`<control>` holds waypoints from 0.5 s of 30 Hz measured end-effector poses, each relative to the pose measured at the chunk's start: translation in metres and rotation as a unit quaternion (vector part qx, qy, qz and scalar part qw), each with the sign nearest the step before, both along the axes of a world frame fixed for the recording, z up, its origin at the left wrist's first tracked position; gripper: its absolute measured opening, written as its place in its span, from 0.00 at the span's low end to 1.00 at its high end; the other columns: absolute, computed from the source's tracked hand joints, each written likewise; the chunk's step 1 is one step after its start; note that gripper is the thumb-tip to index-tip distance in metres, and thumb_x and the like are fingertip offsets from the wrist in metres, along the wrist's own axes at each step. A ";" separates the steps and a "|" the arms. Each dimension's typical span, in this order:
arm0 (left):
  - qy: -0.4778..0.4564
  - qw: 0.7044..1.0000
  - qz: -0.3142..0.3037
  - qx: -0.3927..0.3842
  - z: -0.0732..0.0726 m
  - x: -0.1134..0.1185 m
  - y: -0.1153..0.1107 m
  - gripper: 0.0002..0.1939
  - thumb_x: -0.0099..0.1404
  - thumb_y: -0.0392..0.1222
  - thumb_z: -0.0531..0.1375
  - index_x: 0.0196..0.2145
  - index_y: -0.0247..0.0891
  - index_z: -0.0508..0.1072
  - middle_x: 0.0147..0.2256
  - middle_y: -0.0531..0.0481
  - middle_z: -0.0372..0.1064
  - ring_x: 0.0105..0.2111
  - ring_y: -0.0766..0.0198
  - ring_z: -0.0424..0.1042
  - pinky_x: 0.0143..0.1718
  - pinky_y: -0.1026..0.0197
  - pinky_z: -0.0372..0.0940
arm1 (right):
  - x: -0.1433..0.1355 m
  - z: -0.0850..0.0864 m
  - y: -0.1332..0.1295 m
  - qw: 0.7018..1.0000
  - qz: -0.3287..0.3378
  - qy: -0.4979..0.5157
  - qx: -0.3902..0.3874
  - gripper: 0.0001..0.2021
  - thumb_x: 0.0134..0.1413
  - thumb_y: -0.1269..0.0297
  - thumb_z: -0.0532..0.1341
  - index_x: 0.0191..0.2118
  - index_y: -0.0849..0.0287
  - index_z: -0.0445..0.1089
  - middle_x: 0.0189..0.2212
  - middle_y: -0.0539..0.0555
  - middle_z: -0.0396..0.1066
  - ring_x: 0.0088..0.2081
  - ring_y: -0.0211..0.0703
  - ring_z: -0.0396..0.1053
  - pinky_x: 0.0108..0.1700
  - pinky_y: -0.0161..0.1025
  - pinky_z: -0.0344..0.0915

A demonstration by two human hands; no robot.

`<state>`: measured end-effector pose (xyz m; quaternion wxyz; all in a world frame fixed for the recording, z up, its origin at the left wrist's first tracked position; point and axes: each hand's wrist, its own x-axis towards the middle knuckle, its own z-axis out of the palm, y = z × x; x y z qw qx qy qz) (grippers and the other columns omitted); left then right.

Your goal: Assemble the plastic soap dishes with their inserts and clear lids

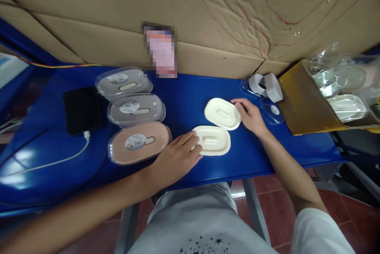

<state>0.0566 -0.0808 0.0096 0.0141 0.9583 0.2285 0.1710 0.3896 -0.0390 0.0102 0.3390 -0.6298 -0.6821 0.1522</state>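
Note:
Two cream oval plastic trays, each with a raised bar in the middle, lie close together on the blue table. My left hand (pixel 181 153) has its fingers bent over the left end of the nearer cream tray (pixel 218 149). At the right end of the farther cream tray (pixel 218 117), my right hand (pixel 249 115) grips the rim between thumb and fingers; some fingertips are hidden. Left of my left hand stand a pink oval box (pixel 118 147) with a clear cover and label, a middle grey box (pixel 118 116) and a back grey box (pixel 107 87).
On the right, an open cardboard box (pixel 299 103) holds clear-wrapped pieces. Beside it are white rolls (pixel 273 87) and a clear plastic cover (pixel 268 117). A black phone (pixel 81 111) with a white cable lies left. A blurred-out picture (pixel 162 54) leans on the cardboard wall (pixel 113 32).

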 end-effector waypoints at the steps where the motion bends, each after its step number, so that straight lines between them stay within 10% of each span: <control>1: 0.001 1.000 -0.003 -0.004 -0.001 -0.001 0.000 0.06 0.75 0.38 0.66 0.44 0.33 0.73 0.50 0.37 0.75 0.58 0.44 0.75 0.54 0.47 0.76 | -0.002 -0.005 0.006 1.000 0.014 -0.008 -0.004 0.25 0.76 0.42 0.53 0.53 0.54 0.79 0.46 0.57 0.83 0.45 0.51 0.80 0.50 0.48 0.76; 7: 0.008 0.999 -0.018 -0.034 -0.005 -0.006 0.000 0.02 0.77 0.32 0.59 0.44 0.35 0.72 0.52 0.37 0.74 0.63 0.44 0.72 0.60 0.44 0.74 | -0.008 -0.011 -0.008 0.991 0.077 -0.111 -0.014 0.25 0.79 0.47 0.49 0.70 0.49 0.68 0.71 0.60 0.67 0.73 0.57 0.62 0.73 0.64 0.58; 15: 0.028 0.999 -0.009 -0.030 -0.006 -0.006 0.000 0.03 0.76 0.30 0.59 0.45 0.35 0.71 0.53 0.37 0.72 0.63 0.44 0.71 0.61 0.44 0.74 | -0.017 -0.001 -0.024 0.962 0.175 -0.199 -0.060 0.25 0.77 0.51 0.57 0.75 0.40 0.62 0.78 0.55 0.54 0.79 0.60 0.50 0.75 0.67 0.54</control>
